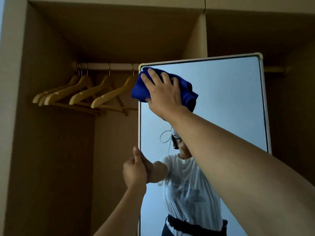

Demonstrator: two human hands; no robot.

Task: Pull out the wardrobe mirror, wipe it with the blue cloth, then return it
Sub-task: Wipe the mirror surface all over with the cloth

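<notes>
The tall wardrobe mirror (226, 99), in a thin pale frame, stands pulled out in front of the open wardrobe, right of centre. My right hand (163, 92) presses the bunched blue cloth (141, 89) flat against the glass at the mirror's top left corner. My left hand (134, 171) grips the mirror's left edge about halfway down, thumb pointing up along the frame. The glass reflects a person in a white T-shirt, partly hidden by my right forearm.
Several wooden hangers (81, 92) hang from a rail (109, 66) in the left wardrobe bay, just left of the mirror's top. A vertical partition (196, 40) divides the wardrobe behind the mirror. The wardrobe's left wall (10, 116) borders the view.
</notes>
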